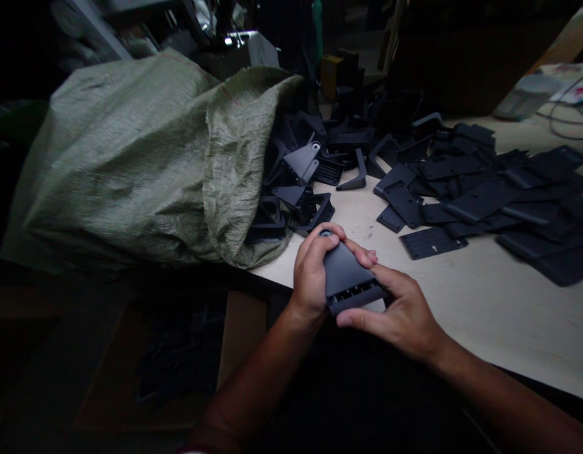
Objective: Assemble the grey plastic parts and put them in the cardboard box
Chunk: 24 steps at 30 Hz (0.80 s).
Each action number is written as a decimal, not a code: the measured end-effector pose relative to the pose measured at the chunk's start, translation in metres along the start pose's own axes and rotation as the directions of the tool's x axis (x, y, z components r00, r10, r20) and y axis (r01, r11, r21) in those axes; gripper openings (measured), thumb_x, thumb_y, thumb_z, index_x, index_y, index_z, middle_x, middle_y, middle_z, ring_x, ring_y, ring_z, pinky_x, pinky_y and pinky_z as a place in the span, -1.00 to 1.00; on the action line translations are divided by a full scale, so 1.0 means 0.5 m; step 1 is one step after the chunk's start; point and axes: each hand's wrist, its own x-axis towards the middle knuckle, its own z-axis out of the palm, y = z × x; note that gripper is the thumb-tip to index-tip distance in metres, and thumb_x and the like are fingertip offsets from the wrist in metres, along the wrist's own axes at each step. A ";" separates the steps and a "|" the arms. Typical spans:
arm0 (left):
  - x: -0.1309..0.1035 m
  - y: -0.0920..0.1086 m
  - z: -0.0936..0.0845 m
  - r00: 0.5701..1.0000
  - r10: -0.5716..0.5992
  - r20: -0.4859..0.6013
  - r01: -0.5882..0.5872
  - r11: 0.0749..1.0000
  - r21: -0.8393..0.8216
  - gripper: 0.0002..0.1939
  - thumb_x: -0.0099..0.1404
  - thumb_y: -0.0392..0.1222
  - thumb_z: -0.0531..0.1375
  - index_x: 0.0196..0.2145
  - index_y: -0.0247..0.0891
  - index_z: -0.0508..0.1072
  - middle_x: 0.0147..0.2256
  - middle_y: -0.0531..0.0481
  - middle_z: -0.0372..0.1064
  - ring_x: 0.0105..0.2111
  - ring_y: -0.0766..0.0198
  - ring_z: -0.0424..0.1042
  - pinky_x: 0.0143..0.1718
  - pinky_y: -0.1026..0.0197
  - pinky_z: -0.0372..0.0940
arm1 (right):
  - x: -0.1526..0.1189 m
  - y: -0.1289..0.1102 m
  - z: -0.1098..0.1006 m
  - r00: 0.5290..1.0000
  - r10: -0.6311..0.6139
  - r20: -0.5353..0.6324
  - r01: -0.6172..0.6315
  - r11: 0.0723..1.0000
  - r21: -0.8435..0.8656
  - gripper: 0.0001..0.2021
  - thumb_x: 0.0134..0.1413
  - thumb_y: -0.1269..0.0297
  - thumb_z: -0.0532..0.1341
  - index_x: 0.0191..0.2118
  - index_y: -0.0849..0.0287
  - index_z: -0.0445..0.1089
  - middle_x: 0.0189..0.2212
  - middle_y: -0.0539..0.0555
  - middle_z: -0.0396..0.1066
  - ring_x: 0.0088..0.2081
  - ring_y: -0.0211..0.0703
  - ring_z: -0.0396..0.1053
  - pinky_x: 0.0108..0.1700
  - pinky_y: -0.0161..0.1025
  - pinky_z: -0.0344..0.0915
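Observation:
A dark grey plastic part, wedge-shaped with a round hole at its narrow end and slots along its wide lower edge, is held between both hands in front of the table edge. My left hand wraps round its left side, with the thumb by the hole. My right hand grips the wide end, thumb below and fingers along the far right side. Beyond the hands, dark bracket parts spill from the mouth of a green woven sack.
Flat dark plates lie piled on the pale table at the right. Below the table at the left stands a cardboard box with dark parts inside. A clear container and a cable are at the back right.

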 end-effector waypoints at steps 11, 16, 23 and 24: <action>-0.019 0.010 0.013 1.000 0.013 -0.023 -0.011 0.997 0.074 -0.92 0.40 -0.24 0.07 -0.27 -0.18 0.35 -0.49 0.00 0.52 -0.26 0.06 0.61 -0.03 -0.02 0.46 | -0.015 0.013 0.020 0.998 0.005 -0.061 -0.004 1.000 0.018 -0.46 -0.07 0.00 0.58 -0.02 0.20 0.57 -0.26 0.07 0.52 -0.23 -0.01 0.49 -0.01 -0.14 0.44; -0.008 0.012 -0.001 0.998 0.050 -0.024 -0.049 0.997 0.055 -0.92 0.40 -0.23 0.06 -0.26 -0.17 0.33 -0.47 -0.02 0.55 -0.31 0.07 0.60 -0.05 -0.03 0.46 | 0.014 0.001 -0.009 0.989 0.071 0.131 -0.085 0.991 0.100 -0.62 0.05 0.02 0.52 -0.15 0.19 0.59 -0.28 0.05 0.48 -0.21 -0.05 0.44 -0.11 -0.23 0.39; -0.028 0.003 0.000 0.995 -0.009 -0.101 0.017 0.997 0.081 -0.94 0.39 -0.21 0.09 -0.27 -0.17 0.34 -0.48 -0.01 0.53 -0.33 0.07 0.59 -0.08 -0.03 0.48 | -0.006 -0.003 -0.017 0.995 0.034 0.096 -0.049 0.986 0.159 -0.76 0.18 0.15 0.44 -0.33 0.21 0.51 -0.45 -0.05 0.33 -0.38 -0.24 0.29 -0.26 -0.34 0.29; -0.029 0.002 -0.001 0.994 -0.019 -0.103 0.027 0.997 0.075 -0.94 0.39 -0.20 0.09 -0.26 -0.17 0.35 -0.48 -0.01 0.52 -0.33 0.06 0.59 -0.07 -0.03 0.48 | -0.006 -0.006 -0.013 0.996 0.041 0.081 -0.054 0.985 0.166 -0.75 0.16 0.15 0.45 -0.36 0.22 0.50 -0.47 -0.05 0.31 -0.40 -0.25 0.27 -0.28 -0.34 0.27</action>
